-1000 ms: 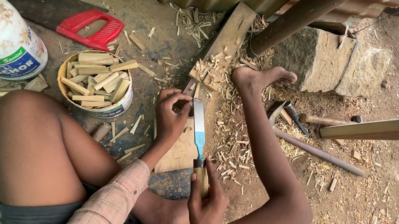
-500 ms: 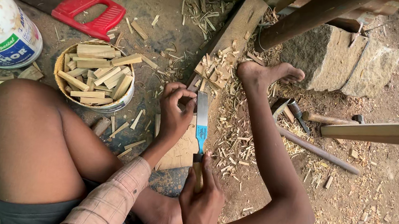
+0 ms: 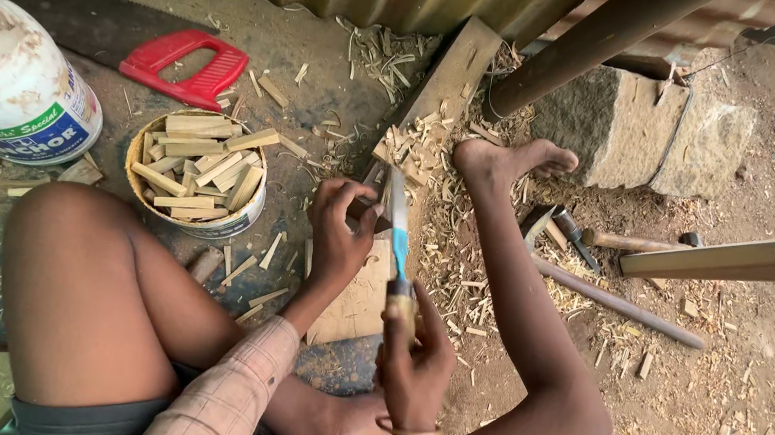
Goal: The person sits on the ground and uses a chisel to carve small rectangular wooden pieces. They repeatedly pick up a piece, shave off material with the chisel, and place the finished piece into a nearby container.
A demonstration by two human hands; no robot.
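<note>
I sit on the ground with a wooden board [image 3: 358,296] between my legs. My left hand [image 3: 342,228] pinches a small wood piece [image 3: 369,207] upright on the board's far part. My right hand [image 3: 415,363] grips the handle of a broad chisel [image 3: 397,229] with a blue-painted blade, its tip resting on or just beside the wood piece by my left fingers. Wood chips and shavings [image 3: 413,145] lie piled past the blade, near my right foot [image 3: 507,161].
A small pail of cut wood pieces [image 3: 198,171] stands left of the board, a big white bucket [image 3: 6,88] further left. A red-handled saw [image 3: 181,67] lies behind them. A stone block [image 3: 642,132], a hammer [image 3: 558,226], a metal rod [image 3: 618,302] and a wooden batten [image 3: 755,259] lie to the right.
The view has shifted slightly; my hands hold nearly the same pose, with the chisel still against the wood piece.
</note>
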